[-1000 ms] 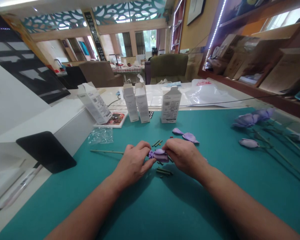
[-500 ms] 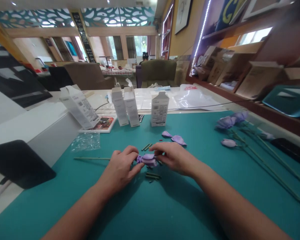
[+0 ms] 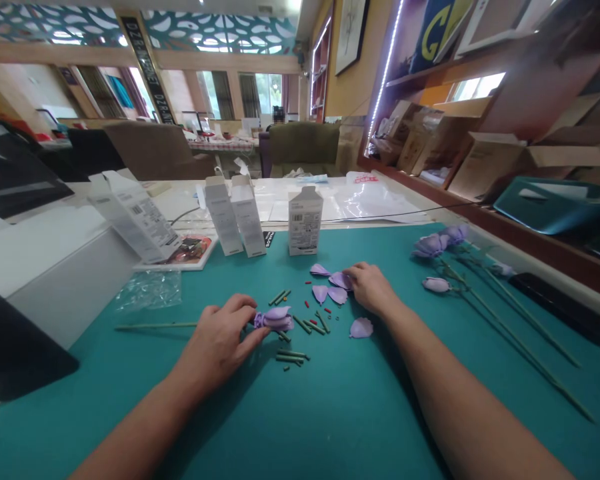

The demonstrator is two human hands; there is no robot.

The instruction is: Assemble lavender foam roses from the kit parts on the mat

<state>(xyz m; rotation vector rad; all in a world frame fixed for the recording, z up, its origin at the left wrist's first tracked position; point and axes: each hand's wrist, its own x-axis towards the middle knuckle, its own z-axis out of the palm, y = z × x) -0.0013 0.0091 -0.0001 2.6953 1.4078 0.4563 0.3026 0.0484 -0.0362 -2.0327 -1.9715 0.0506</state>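
Lilac petals (image 3: 337,297), teal-green mat (image 3: 325,423)

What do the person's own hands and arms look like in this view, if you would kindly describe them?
The left hand and right hand are bare, without gloves. The left forearm and right forearm show no sleeves up to the picture's edge. No watch, bracelet or marking is visible; some fingers are partly hidden, but no ring can be made out.
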